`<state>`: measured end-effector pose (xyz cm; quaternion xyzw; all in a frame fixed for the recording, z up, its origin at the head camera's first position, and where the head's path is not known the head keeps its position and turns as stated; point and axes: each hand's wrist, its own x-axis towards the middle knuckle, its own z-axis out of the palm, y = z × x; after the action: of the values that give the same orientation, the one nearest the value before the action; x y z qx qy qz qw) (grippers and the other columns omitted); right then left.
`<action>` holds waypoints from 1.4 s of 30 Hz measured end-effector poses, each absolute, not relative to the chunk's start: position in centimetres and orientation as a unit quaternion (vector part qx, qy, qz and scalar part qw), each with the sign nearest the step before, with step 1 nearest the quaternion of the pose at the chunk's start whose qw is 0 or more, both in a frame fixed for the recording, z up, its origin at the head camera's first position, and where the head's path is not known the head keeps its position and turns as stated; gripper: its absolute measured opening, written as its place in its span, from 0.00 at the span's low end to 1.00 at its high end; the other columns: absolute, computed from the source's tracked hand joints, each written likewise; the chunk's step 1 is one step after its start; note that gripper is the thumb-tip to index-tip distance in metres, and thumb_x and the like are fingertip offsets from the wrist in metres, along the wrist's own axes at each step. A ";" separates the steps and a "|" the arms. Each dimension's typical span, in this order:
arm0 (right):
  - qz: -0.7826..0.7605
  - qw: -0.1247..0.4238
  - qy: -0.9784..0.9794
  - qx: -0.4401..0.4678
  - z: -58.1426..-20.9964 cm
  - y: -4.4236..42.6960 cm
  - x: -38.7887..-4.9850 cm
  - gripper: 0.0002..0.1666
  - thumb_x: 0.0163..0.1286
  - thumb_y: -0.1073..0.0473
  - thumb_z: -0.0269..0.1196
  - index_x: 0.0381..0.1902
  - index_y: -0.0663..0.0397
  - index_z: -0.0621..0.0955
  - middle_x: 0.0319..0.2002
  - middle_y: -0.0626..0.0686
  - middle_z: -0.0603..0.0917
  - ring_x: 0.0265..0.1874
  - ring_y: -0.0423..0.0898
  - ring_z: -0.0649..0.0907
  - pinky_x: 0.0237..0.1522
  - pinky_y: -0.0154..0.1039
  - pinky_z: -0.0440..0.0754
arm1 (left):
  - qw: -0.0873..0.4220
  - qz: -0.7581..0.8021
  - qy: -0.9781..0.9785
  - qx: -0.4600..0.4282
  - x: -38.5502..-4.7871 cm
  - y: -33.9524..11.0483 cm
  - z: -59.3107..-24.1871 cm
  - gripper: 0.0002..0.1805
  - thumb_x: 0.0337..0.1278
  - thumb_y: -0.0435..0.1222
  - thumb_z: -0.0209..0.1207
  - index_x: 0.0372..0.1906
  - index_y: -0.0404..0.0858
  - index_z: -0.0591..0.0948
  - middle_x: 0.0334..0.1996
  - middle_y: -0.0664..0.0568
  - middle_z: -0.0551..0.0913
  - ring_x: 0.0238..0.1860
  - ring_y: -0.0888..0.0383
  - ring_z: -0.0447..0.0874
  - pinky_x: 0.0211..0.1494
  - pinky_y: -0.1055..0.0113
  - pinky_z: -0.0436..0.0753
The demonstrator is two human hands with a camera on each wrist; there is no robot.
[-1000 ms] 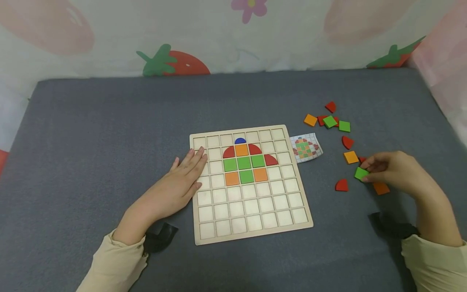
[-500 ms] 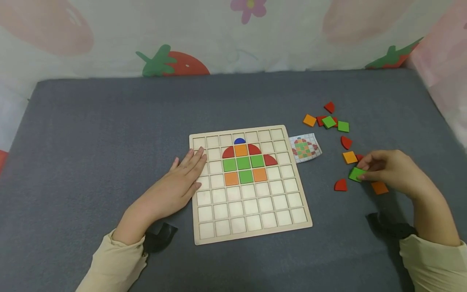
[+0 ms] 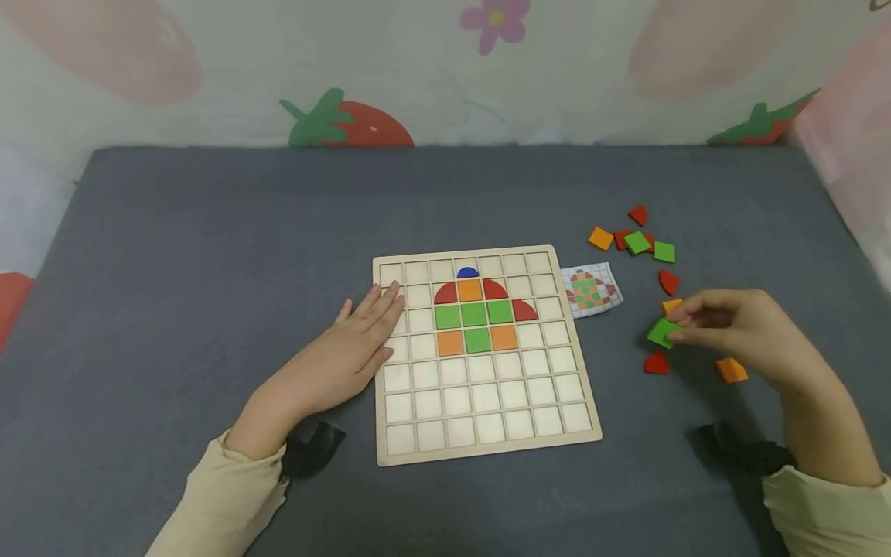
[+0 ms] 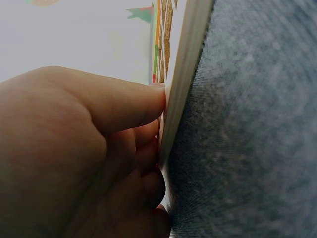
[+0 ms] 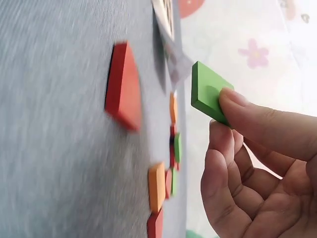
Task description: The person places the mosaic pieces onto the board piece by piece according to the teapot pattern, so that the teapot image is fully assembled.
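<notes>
A pale wooden grid board (image 3: 487,454) lies on the grey cloth, with green, orange, red and blue pieces in its upper cells. My left hand (image 3: 337,352) rests with straight fingers on its left edge; the left wrist view shows the thumb (image 4: 133,101) against the board's side (image 4: 181,74). My right hand (image 3: 755,333) pinches a green square (image 3: 663,333) between thumb and fingers, above the cloth right of the board. In the right wrist view the green square (image 5: 208,91) is clear of the cloth, held at one corner by the right hand (image 5: 262,163).
A patterned card (image 3: 592,290) sticks out from the board's right edge. Loose red, orange and green pieces lie to the right, among them a red quarter piece (image 3: 657,363), an orange square (image 3: 732,370) and a green square (image 3: 664,252). A strawberry-print cloth (image 3: 557,77) hangs behind.
My right hand has moved left with the green square, lifting it off the loose pieces. The left hand stays on the board. The head view has shifted slightly.
</notes>
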<state>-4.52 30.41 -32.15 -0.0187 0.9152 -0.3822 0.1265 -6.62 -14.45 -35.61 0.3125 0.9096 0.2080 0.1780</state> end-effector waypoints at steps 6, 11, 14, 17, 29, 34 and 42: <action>-0.384 0.124 0.914 -0.042 -31.8 29.2 -4.8 0.11 0.59 0.63 0.68 0.38 0.63 0.82 0.29 0.46 0.84 0.28 0.39 0.81 0.31 0.28 0.79 | 0.171 0.211 0.910 0.313 -6.7 -14.3 -35.8 0.33 0.70 0.35 0.47 0.73 0.32 0.49 0.74 0.43 0.42 0.74 0.47 0.36 0.71 0.44 0.43; -0.379 0.118 0.915 -0.072 -31.6 28.2 -5.0 0.09 0.57 0.65 0.69 0.36 0.62 0.83 0.27 0.48 0.83 0.26 0.40 0.80 0.29 0.28 0.78 | 0.168 0.210 0.911 0.313 -6.7 -14.2 -35.7 0.33 0.70 0.35 0.47 0.73 0.32 0.50 0.74 0.43 0.43 0.74 0.47 0.36 0.71 0.44 0.44; -0.379 0.122 0.914 -0.082 -31.4 27.5 -5.1 0.08 0.57 0.65 0.70 0.35 0.61 0.83 0.27 0.48 0.83 0.26 0.40 0.81 0.28 0.29 0.78 | 0.168 0.208 0.912 0.310 -6.6 -14.2 -35.6 0.32 0.70 0.35 0.47 0.73 0.32 0.50 0.74 0.43 0.43 0.74 0.47 0.37 0.71 0.45 0.44; -0.387 0.130 0.908 -0.093 -31.3 26.6 -5.3 0.08 0.57 0.65 0.69 0.35 0.60 0.83 0.28 0.49 0.83 0.27 0.42 0.81 0.29 0.30 0.79 | 0.167 0.206 0.914 0.308 -6.6 -14.1 -35.6 0.32 0.70 0.35 0.47 0.73 0.32 0.50 0.74 0.43 0.44 0.74 0.47 0.37 0.71 0.45 0.44; -0.411 0.156 0.886 -0.144 -31.0 23.2 -6.4 0.07 0.56 0.69 0.69 0.33 0.60 0.82 0.30 0.51 0.81 0.28 0.40 0.81 0.31 0.31 0.80 | 0.173 0.202 0.912 0.311 -6.7 -13.8 -35.5 0.33 0.70 0.35 0.47 0.73 0.31 0.50 0.74 0.43 0.43 0.74 0.47 0.36 0.71 0.46 0.44; -0.412 0.164 0.882 -0.159 -30.8 21.7 -6.8 0.08 0.54 0.68 0.70 0.33 0.58 0.83 0.29 0.51 0.80 0.27 0.41 0.79 0.30 0.32 0.78 | 0.172 0.198 0.914 0.309 -6.6 -13.6 -35.4 0.33 0.70 0.36 0.47 0.73 0.32 0.50 0.74 0.43 0.43 0.74 0.48 0.36 0.71 0.46 0.44; -0.410 0.176 0.874 -0.192 -30.7 19.1 -7.4 0.09 0.53 0.68 0.71 0.32 0.56 0.83 0.30 0.49 0.80 0.28 0.43 0.78 0.30 0.33 0.78 | 0.168 0.195 0.916 0.306 -6.6 -13.5 -35.4 0.33 0.69 0.35 0.48 0.73 0.32 0.51 0.74 0.43 0.44 0.74 0.48 0.37 0.71 0.46 0.44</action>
<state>-7.42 19.09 -30.68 -0.1920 0.8742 -0.4097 0.1764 -6.64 -13.55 -35.43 0.3064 0.9165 0.1950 0.1680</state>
